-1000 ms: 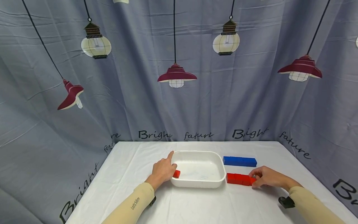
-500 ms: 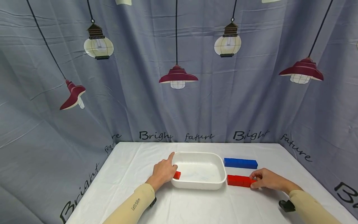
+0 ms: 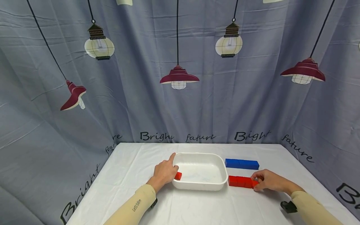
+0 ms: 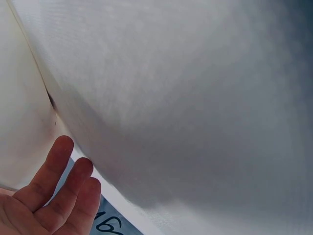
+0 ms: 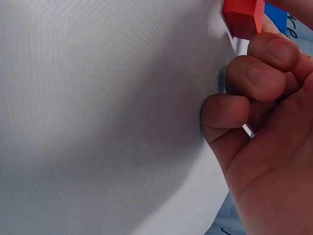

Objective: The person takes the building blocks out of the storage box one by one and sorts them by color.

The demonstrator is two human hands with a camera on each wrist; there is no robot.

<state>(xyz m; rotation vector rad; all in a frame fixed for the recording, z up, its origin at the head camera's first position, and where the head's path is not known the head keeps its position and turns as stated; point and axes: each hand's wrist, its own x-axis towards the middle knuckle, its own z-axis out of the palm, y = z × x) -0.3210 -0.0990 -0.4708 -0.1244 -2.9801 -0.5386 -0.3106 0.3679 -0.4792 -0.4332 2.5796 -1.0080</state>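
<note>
A white rectangular tray (image 3: 200,186) stands mid-table. My left hand (image 3: 164,171) holds its left wall, thumb over the rim inside, index finger stretched along the rim. Three more fingers (image 4: 80,188) extend along the outside in the left wrist view. Inside the tray, a small red block (image 3: 178,176) sits by the thumb. To the right lies a row of red blocks (image 3: 239,181). My right hand (image 3: 271,180) pinches the red block (image 3: 255,183) at the row's right end between thumb and forefinger. That block (image 5: 242,18) shows at the top of the right wrist view, above curled fingers.
A straight row of blue blocks (image 3: 242,164) lies behind the red row, right of the tray. White cloth covers the table (image 3: 202,207). A grey-blue curtain (image 3: 135,103) printed with lamps and lettering hangs behind and at both sides.
The head view tilts slightly, so everything sits a little lower than a second ago. My right thumb and fingers shift slightly at the end red block; my left hand stays on the tray.
</note>
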